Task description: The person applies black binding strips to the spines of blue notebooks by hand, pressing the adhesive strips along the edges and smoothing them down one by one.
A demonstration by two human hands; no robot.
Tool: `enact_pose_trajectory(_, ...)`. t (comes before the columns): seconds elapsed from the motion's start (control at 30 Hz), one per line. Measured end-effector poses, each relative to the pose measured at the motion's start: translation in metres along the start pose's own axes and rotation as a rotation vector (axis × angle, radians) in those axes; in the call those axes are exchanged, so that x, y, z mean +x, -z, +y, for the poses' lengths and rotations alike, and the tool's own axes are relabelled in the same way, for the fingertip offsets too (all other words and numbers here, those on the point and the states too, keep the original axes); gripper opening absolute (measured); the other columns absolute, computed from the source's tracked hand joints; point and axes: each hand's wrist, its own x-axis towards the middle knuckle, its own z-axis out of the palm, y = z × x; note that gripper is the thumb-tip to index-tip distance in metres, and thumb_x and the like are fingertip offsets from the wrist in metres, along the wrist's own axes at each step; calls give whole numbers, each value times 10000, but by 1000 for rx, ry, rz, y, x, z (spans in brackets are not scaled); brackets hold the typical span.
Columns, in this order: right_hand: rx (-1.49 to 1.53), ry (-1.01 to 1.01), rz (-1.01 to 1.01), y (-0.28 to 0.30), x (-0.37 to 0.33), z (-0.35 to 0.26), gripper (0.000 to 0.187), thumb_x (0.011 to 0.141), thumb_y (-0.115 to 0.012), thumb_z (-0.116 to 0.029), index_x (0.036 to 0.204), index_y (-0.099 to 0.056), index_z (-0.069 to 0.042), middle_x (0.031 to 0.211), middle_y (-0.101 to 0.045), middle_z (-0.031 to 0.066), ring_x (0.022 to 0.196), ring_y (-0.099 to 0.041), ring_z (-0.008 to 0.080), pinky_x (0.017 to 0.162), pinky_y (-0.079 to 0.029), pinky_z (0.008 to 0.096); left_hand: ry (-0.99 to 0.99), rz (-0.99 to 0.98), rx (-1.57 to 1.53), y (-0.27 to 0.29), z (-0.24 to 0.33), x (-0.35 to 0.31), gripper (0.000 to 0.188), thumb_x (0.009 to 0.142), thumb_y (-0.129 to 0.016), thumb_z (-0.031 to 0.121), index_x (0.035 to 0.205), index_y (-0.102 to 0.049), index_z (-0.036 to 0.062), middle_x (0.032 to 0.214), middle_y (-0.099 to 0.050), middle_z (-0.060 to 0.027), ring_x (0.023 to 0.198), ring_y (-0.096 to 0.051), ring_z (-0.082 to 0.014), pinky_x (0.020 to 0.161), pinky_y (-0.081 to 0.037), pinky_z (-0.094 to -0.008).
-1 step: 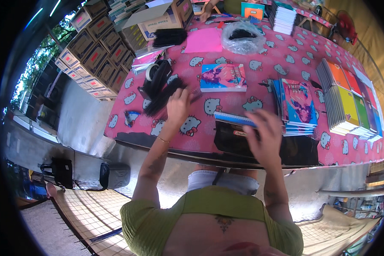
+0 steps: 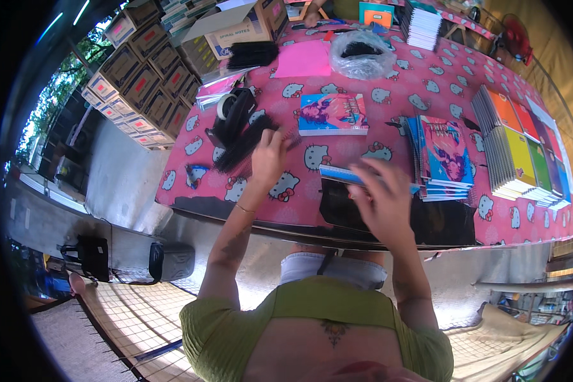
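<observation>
My left hand is closed in a pinch beside a bundle of black spiral binding coils; a thin dark coil sticks out to the right of its fingers. Fingers spread and a little blurred, my right hand is over a blue-edged notebook at the table's near side. It hides much of that notebook, and contact is hard to make out. Under the notebook is a black block. Farther back lies a stack of pink and blue notebooks; another pile of them is on the right.
A black tape dispenser stands at left. Colourful spiral notebooks line the right. Toward the back are a pink sheet, a clear plastic bag with black contents, and an open carton. Another person's hand shows at the far edge.
My right hand has shifted slightly left over the notebook. My left hand has moved only a touch to the right, still pinched.
</observation>
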Motion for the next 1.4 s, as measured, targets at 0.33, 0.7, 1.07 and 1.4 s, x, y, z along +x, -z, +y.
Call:
enact_pose_trajectory(0.33, -21, -37, -30, -63, 23, 11, 112, 865, -718, -189, 948, -690, -119, 748, -657, 60, 663, -659, 276, 636, -520, 395, 12, -42, -503, 47, 88, -30, 197, 879, -740, 42, 1075, -756, 24, 890, -708, -152, 713, -687, -254, 637, -550, -341)
enact_pose_trajectory(0.7, 16, -51, -95, -57, 25, 10, 98, 888, -705, -196, 930, -655, -123, 769, -648, 67, 684, -656, 286, 645, -513, 403, -101, -203, -578, 52, 75, -8, 249, 877, -746, 39, 1118, -700, -1, 941, -672, -129, 791, -673, -234, 683, -534, -339)
enact_pose_trajectory(1.07, 108, -112, -228, -50, 26, 18, 146, 898, -696, -198, 1012, -664, -111, 846, -671, 100, 749, -681, 331, 646, -522, 444, -252, -473, -507, 48, 62, 17, 221, 938, -698, 188, 1111, -687, 51, 1014, -641, -134, 823, -651, -343, 676, -512, -417)
enact_pose_trajectory(1.4, -25, -111, -231, -30, 20, 20, 122, 897, -682, -177, 1008, -702, -129, 845, -693, 78, 734, -689, 320, 628, -523, 437, -143, -529, -439, 46, 74, 13, 314, 944, -694, 264, 1167, -663, 45, 1044, -588, -130, 889, -621, -298, 726, -487, -426)
